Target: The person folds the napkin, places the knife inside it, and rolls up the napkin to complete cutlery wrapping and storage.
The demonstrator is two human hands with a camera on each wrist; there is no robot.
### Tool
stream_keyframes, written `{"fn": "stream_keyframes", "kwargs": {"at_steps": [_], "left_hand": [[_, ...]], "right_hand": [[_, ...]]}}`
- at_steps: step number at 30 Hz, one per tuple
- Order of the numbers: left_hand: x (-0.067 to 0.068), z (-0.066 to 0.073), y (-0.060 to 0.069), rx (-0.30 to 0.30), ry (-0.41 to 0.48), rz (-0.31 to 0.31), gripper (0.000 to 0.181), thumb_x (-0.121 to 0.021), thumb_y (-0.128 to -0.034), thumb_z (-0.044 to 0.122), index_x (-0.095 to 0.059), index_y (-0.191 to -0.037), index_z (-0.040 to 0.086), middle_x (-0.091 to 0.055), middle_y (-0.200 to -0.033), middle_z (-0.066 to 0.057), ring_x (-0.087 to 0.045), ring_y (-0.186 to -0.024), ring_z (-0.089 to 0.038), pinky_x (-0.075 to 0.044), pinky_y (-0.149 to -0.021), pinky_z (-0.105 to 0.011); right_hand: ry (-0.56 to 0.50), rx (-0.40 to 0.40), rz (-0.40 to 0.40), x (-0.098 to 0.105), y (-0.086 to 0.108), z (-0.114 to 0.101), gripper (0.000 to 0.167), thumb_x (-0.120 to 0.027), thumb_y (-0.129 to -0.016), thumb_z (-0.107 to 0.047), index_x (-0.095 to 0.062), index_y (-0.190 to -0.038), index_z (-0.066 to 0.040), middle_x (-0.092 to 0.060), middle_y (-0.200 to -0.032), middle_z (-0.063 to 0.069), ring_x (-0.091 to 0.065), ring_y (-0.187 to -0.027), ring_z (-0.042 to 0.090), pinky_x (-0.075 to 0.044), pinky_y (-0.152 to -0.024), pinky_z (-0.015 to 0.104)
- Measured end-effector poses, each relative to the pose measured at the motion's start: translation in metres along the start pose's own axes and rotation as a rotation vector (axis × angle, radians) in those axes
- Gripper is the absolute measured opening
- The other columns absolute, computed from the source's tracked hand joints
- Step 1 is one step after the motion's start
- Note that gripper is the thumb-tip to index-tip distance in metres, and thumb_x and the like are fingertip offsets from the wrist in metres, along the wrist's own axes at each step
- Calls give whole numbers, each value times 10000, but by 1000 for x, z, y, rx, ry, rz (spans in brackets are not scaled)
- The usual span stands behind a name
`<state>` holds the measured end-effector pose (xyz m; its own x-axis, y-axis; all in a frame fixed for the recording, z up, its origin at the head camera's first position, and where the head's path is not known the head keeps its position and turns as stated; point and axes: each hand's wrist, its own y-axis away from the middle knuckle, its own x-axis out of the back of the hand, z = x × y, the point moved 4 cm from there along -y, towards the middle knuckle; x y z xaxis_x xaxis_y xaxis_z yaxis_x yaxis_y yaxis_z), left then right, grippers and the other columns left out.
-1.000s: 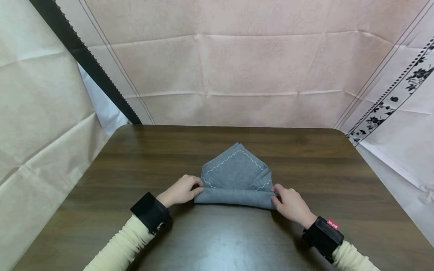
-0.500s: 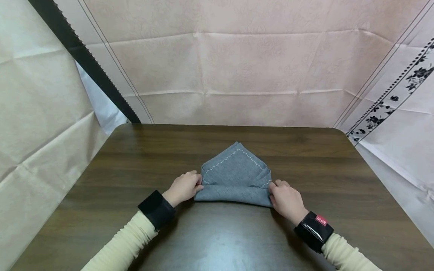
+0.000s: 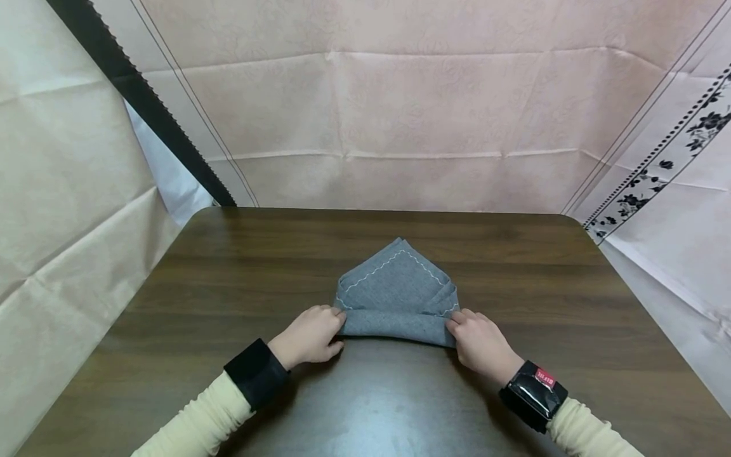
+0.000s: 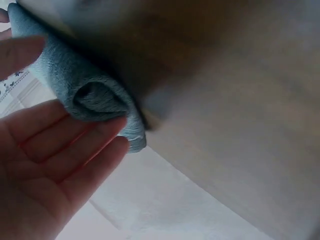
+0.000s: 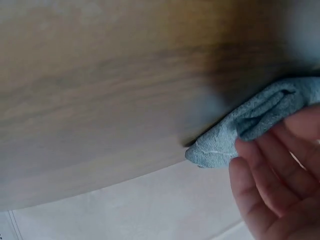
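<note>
A blue-grey towel (image 3: 396, 279) with a white stitched line lies on the table, its far part folded to a point and its near edge rolled up. At the roll's left end is my left hand (image 3: 311, 333); in the left wrist view its fingers (image 4: 80, 145) are fairly straight against the roll (image 4: 95, 97), with the thumb apart from them. My right hand (image 3: 482, 343) holds the other end of the roll. Thumb and fingers (image 5: 270, 175) close on the rolled layers (image 5: 275, 107) in the right wrist view.
The brown wooden table (image 3: 257, 254) has rounded far corners. Beyond it hangs a creased pale cloth backdrop (image 3: 428, 108), with a black strip (image 3: 154, 114) on the left and a floral border (image 3: 634, 197) on the right. Black bands (image 3: 257, 374) circle both wrists.
The rolled edge has moved slightly away from me. My left thumb has parted from the towel, and the left fingers have shifted onto the roll's end. The right hand stays at its end.
</note>
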<state>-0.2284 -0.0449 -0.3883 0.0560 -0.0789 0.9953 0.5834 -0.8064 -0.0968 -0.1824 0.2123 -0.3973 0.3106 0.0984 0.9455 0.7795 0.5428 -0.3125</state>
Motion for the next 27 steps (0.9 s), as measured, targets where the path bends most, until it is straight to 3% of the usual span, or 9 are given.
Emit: {"fn": "stream_keyframes", "kwargs": {"at_steps": [3, 10, 16, 18, 21, 24, 27], "left_hand": [[1, 0, -4, -7, -3, -26, 153, -722, -721, 150, -590, -717, 74, -487, -604, -14, -533, -595, -201, -446, -584, -326], [0, -1, -12, -22, -40, 17, 209, -669, -685, -9, -538, -568, 103, -437, -517, 20, -440, -492, -108, -393, -496, -274], [-2, -7, -7, 3, 171, 5, 148, -638, -675, -16, -551, -631, 95, -298, -568, 61, -248, -538, -83, -277, -493, -240], [-3, -10, -3, 17, 232, -1, 65, -632, -694, -1, -635, -727, 55, -398, -596, 62, -276, -544, -82, -295, -506, -234], [-4, -14, 2, 40, 309, -15, 201, -623, -739, 27, -684, -928, -4, -631, -783, -24, -456, -617, -80, -412, -578, -240], [-3, -16, 8, 51, 409, -19, 249, -612, -777, 37, -652, -1013, -32, -659, -969, -119, -549, -722, -107, -469, -678, -272], [-2, -20, 12, 58, 508, -3, 193, -601, -799, 35, -623, -987, -2, -637, -878, -62, -487, -628, -69, -450, -638, -246]], "right_hand": [[-27, -4, -47, 0, 2, 1, 151, -625, -635, -49, -623, -782, -16, -543, -750, 49, -494, -673, 193, -433, -598, 331], [-42, -12, -78, -3, 1, 2, 169, -660, -635, -38, -594, -790, -44, -511, -739, 18, -467, -667, 162, -428, -588, 310], [-121, -55, -72, 3, 3, 2, 231, -655, -601, 14, -614, -823, -35, -540, -750, 8, -515, -694, 154, -454, -603, 320], [-164, -82, -88, 5, 5, 4, 254, -660, -619, 12, -631, -867, -34, -574, -793, 15, -544, -734, 155, -469, -625, 327], [-254, -123, -125, 8, 10, 7, 289, -663, -666, 7, -649, -953, -19, -624, -896, 55, -587, -824, 194, -488, -683, 365], [-351, -157, -150, 9, 15, 12, 300, -647, -705, 3, -653, -1005, -9, -644, -972, 75, -602, -909, 224, -486, -741, 399], [-469, -165, -160, 10, 18, 17, 284, -622, -730, 13, -649, -1012, -4, -647, -915, 37, -588, -766, 123, -482, -677, 330]]}}
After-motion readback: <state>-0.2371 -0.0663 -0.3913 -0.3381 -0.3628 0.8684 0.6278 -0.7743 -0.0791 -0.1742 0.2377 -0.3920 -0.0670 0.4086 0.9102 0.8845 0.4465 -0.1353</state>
